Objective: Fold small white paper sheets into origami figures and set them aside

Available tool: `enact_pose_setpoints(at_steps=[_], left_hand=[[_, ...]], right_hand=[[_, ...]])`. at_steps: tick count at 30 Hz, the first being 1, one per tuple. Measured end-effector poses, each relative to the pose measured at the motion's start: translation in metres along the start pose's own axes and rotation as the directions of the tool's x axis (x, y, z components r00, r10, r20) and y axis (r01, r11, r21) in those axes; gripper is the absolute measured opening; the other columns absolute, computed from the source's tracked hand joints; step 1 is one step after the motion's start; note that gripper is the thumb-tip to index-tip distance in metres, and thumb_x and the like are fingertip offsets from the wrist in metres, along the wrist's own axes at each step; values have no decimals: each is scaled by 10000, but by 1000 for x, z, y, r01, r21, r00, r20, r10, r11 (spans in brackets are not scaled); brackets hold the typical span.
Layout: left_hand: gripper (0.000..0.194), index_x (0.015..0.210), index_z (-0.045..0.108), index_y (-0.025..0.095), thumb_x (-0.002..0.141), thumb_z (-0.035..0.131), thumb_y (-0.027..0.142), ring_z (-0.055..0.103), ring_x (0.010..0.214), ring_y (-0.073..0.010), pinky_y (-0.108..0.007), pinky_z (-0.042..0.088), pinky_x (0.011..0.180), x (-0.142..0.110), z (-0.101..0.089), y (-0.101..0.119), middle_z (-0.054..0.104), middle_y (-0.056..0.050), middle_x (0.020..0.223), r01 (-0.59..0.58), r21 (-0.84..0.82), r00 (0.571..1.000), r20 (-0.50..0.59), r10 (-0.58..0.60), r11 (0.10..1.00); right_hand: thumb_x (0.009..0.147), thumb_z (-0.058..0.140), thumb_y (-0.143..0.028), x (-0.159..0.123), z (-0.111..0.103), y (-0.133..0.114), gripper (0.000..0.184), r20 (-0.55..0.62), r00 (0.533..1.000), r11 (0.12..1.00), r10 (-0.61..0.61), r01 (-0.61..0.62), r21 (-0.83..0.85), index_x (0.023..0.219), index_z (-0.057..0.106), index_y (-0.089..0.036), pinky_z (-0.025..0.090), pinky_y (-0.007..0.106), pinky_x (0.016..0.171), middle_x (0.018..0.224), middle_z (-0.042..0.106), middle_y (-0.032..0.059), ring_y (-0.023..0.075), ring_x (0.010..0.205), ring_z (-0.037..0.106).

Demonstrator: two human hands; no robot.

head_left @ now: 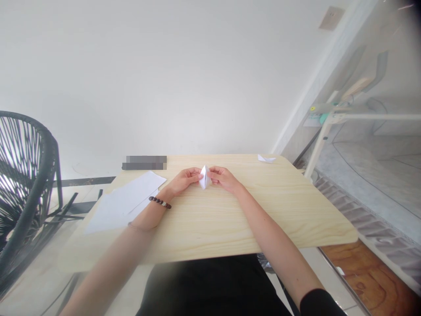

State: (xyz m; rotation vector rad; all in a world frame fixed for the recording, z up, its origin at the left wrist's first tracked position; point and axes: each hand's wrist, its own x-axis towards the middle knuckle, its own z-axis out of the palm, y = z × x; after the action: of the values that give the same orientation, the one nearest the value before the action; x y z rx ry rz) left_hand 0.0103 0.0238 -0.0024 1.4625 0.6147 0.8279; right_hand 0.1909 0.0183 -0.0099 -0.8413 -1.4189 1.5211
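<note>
Between my two hands is a small piece of folded white paper (205, 177), pointed at top and bottom, with a dark slit down its middle. My left hand (188, 179) pinches its left side between thumb and fingers. On the opposite side, my right hand (221, 176) grips the paper the same way. Both hands are just above the middle of the light wooden table (263, 206). A folded paper boat (266, 159) lies apart, near the table's far right corner.
White paper sheets (121, 202) lie on the left of the table, partly behind my left forearm. A blurred-out dark object (144, 163) is at the far left edge. A black woven chair (29, 175) stands left; a white metal frame (324, 140) stands right.
</note>
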Motion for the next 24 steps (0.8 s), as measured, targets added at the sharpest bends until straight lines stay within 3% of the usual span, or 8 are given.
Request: enact_pose_setpoints(at_steps=[8, 14, 24], left_hand=[[224, 816, 537, 115, 681, 602, 282, 526, 718, -121, -274, 376, 711, 1, -2, -6, 580, -32, 770, -17, -30, 1000, -11, 17, 999], [228, 857, 519, 123, 690, 599, 256, 532, 741, -123, -274, 382, 725, 2, -3, -9, 574, -32, 786, -26, -58, 999, -22, 25, 998], [257, 867, 530, 122, 707, 570, 319, 539, 789, -162, -312, 380, 750, 0, 0, -2, 590, -63, 822, -9, -81, 997, 73, 15, 997]], right_hand=[[616, 626, -339, -1, -1, 0, 284, 65, 998, 1000, 11, -11, 7, 820, 560, -152, 272, 207, 464, 640, 503, -18, 43, 482, 381], [618, 624, -333, -1, -2, 0, 294, 75, 997, 1000, 7, -8, 14, 844, 549, -161, 277, 204, 479, 621, 495, -29, 44, 491, 382], [615, 617, -356, 0, -2, 1, 283, 51, 999, 1000, 12, -11, -25, 814, 547, -167, 297, 209, 520, 581, 465, -42, 58, 515, 385]])
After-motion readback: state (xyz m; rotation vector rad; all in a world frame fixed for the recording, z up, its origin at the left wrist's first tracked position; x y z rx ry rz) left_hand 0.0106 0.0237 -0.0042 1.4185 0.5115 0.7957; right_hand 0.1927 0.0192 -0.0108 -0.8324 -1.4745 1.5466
